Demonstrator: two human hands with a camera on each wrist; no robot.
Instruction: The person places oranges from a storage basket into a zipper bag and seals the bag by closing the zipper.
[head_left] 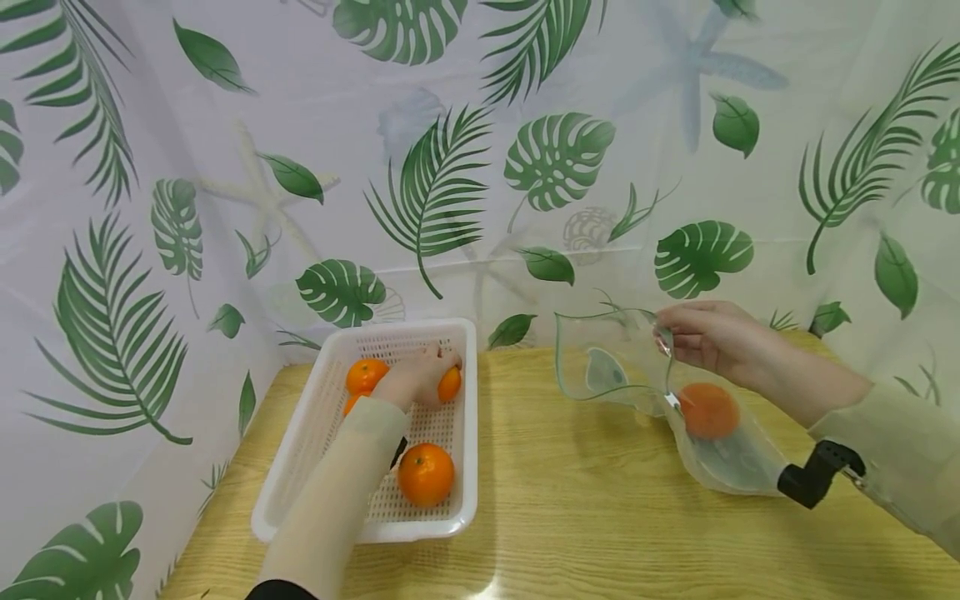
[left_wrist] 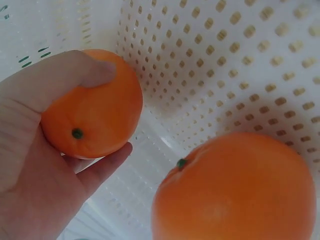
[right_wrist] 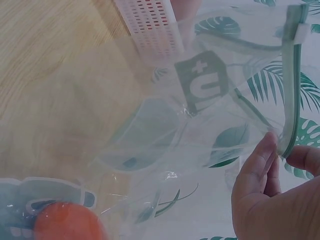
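My left hand [head_left: 412, 379] reaches into the white plastic basket [head_left: 469, 433] and grips an orange [left_wrist: 100, 112], with the thumb over its top and fingers beneath. A larger orange [head_left: 426, 475] lies nearer in the basket. Another orange [head_left: 367, 375] sits at the basket's far left, partly beside a further one that my arm mostly covers. On the right, my right hand [head_left: 716, 337] pinches the rim of a clear zip bag [right_wrist: 200, 145] between thumb and fingers. The bag's mouth gapes toward the basket, and an orange [head_left: 707, 410] rests inside its lower part.
The basket stands on the left of a wood-grain table [head_left: 540, 500]. A leaf-printed white cloth [head_left: 450, 167] hangs behind and along the sides. A white slider [right_wrist: 301, 34] sits on the bag's green zip edge.
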